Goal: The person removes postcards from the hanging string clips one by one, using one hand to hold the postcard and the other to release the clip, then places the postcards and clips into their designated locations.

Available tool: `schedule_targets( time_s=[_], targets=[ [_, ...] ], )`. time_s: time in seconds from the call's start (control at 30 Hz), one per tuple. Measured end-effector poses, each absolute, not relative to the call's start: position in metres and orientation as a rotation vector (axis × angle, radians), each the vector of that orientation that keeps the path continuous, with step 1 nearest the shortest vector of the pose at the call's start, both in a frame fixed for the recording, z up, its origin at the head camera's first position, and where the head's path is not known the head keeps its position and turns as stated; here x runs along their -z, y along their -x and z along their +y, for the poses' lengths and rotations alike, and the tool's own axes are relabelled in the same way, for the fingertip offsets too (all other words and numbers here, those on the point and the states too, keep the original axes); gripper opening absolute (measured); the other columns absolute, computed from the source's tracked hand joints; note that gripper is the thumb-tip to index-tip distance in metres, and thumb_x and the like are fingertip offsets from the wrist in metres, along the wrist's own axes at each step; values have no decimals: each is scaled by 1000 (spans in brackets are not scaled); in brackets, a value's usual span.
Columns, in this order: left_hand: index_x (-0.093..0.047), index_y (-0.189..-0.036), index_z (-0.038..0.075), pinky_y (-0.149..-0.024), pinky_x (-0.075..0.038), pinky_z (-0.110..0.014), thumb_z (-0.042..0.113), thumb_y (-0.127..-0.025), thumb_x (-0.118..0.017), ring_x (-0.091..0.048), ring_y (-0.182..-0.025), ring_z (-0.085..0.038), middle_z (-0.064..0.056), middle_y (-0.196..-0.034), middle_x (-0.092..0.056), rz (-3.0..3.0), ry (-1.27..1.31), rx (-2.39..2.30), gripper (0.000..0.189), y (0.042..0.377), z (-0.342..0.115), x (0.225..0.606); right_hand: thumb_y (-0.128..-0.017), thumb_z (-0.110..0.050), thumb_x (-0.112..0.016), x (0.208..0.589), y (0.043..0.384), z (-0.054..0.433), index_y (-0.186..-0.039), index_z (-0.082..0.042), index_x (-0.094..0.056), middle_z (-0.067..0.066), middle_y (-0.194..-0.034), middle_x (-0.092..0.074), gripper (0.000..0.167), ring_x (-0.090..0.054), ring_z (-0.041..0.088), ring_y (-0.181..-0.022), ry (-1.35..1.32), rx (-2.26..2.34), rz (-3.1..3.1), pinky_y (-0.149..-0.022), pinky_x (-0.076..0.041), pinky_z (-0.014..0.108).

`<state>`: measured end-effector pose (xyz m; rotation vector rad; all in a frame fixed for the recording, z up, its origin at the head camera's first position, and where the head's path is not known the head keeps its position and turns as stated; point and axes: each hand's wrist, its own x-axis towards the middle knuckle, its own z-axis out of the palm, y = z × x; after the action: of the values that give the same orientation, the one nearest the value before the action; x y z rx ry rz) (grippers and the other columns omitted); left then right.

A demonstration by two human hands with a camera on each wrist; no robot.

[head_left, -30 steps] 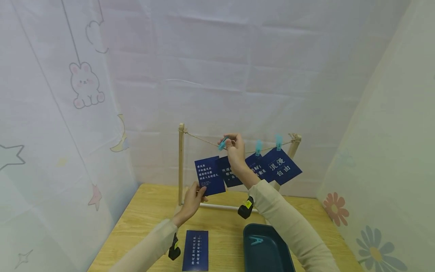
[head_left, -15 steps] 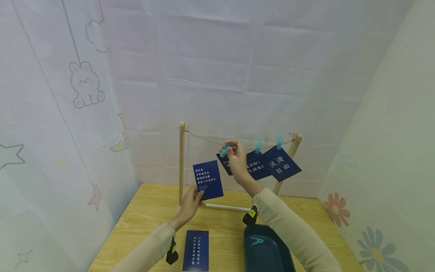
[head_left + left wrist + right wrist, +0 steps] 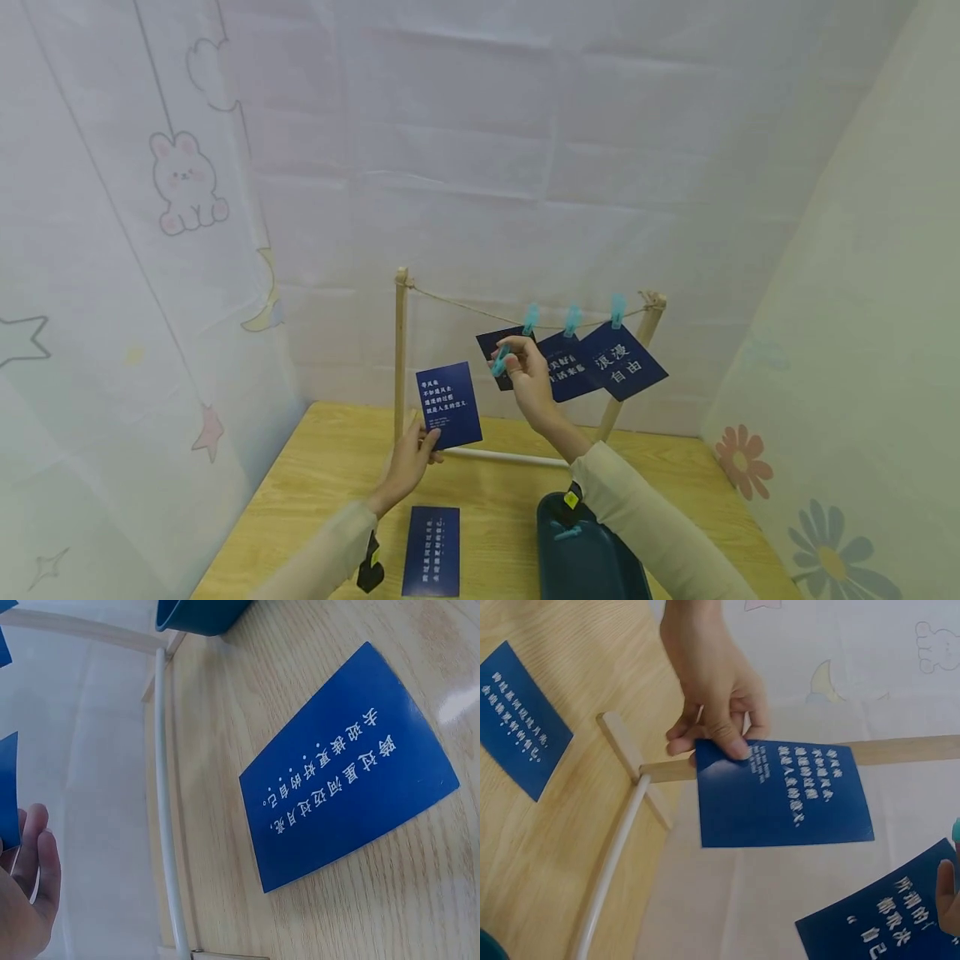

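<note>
My left hand (image 3: 407,460) pinches a dark blue card with white writing (image 3: 450,406) by its lower left corner, thumb on the printed face. In my right hand (image 3: 534,387) a light blue clothespin (image 3: 501,361) is held between thumb and fingers, below a twine line (image 3: 457,305). Behind that hand hangs a partly hidden blue card (image 3: 489,348) under a clothespin (image 3: 531,319). To its right, two more cards, a middle card (image 3: 568,383) and a right-hand card (image 3: 622,367), hang from clothespins. The held card appears whole in the right wrist view, apart from the hanging ones.
The twine spans two wooden posts, the left post (image 3: 401,358) and the right post (image 3: 651,321), with a white bar (image 3: 502,457) low between them. Another blue card (image 3: 431,550) lies on the wooden table (image 3: 300,492). A dark teal tray (image 3: 577,571) holds a clothespin (image 3: 567,532).
My right hand has moved down from the twine with its clothespin, uncovering the clothespin on the line. My left hand has drawn its card down and left, away from the hanging cards.
</note>
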<state>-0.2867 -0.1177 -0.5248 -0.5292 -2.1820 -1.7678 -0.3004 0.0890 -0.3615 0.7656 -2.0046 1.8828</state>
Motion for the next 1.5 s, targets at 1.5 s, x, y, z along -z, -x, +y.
schedule_targets(
  time_s=[1.5],
  targets=[
    [-52, -111, -15, -58, -57, -45, -1, -103, -48, -67, -60, -30, -30, -87, -59, -2314, 534, 1771, 17, 254, -142, 549, -101, 5, -48, 447, 278, 138, -122, 6, -56, 18, -102, -61, 22, -66, 37, -87, -935, -1647, -2552, -77, -56, 38]
  ],
)
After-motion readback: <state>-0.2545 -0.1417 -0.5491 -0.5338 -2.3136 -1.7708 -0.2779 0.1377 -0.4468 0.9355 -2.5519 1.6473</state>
